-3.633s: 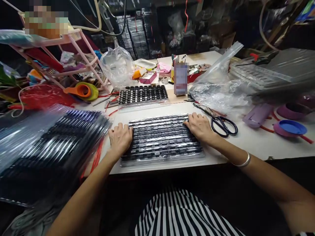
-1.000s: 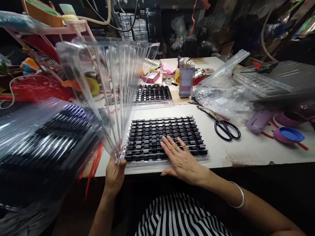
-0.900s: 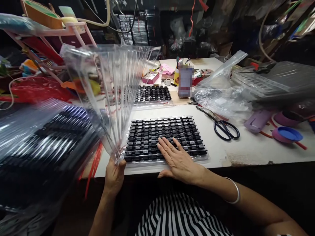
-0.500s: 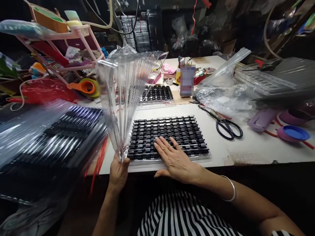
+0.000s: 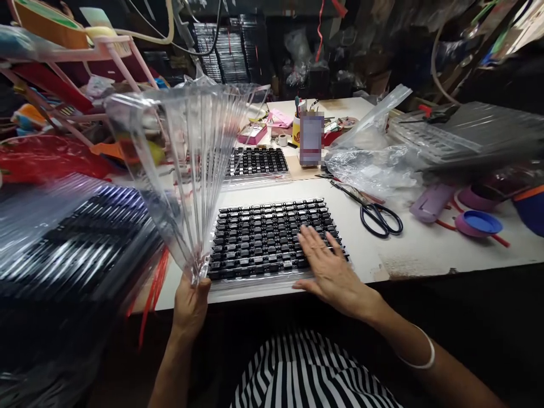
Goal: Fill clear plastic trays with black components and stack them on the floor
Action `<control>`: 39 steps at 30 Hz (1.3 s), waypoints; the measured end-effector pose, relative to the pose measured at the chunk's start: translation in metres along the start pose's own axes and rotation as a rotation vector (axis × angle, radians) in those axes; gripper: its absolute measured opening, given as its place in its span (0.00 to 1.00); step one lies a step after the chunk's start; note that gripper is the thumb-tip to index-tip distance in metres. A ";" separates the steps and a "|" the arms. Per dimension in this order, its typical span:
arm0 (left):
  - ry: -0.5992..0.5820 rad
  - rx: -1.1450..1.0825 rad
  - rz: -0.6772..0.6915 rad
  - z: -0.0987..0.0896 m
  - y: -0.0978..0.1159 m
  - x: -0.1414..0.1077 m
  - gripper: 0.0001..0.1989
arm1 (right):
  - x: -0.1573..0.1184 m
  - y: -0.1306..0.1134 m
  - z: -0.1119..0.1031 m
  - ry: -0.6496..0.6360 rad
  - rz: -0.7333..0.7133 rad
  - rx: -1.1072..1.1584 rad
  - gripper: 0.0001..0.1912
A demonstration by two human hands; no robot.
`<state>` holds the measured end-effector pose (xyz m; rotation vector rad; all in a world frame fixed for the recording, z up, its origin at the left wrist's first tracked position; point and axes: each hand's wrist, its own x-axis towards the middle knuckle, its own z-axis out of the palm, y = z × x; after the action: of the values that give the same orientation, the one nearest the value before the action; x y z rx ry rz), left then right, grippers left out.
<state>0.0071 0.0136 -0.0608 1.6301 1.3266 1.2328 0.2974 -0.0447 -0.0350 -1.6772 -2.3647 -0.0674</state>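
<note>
A clear plastic tray (image 5: 272, 241) filled with rows of small black parts lies at the table's front edge. My right hand (image 5: 329, 266) rests flat on its right side, fingers stretched out over the rows. Beside the tray's left end, my left hand (image 5: 192, 297) is closed around the lower end of several clear plastic sheets (image 5: 187, 153), which fan out upward. What the black parts are exactly is too small to tell.
Black-handled scissors (image 5: 380, 220) lie right of the tray. A second filled tray (image 5: 259, 161) sits farther back, near a phone (image 5: 311, 139). Stacked dark trays (image 5: 97, 238) stand at left, beside red strings (image 5: 153, 289). Crumpled clear plastic (image 5: 361, 164) spreads at right.
My right hand has slid to the right across the black parts. The sheets in my left hand have fanned wider toward the left. The whole view has shifted slightly.
</note>
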 end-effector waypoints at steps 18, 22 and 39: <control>-0.005 -0.080 -0.081 -0.002 -0.005 0.003 0.37 | -0.042 0.055 0.002 0.002 0.276 0.083 0.41; -0.005 -0.037 -0.055 -0.002 -0.001 0.002 0.39 | -0.043 0.052 0.006 -0.042 0.234 0.081 0.40; -0.152 0.062 -0.008 -0.009 0.009 -0.004 0.41 | -0.010 0.037 -0.012 0.276 0.222 0.652 0.35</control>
<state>0.0014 0.0076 -0.0508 1.7238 1.2860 1.0506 0.3367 -0.0433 -0.0288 -1.4666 -1.7229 0.4338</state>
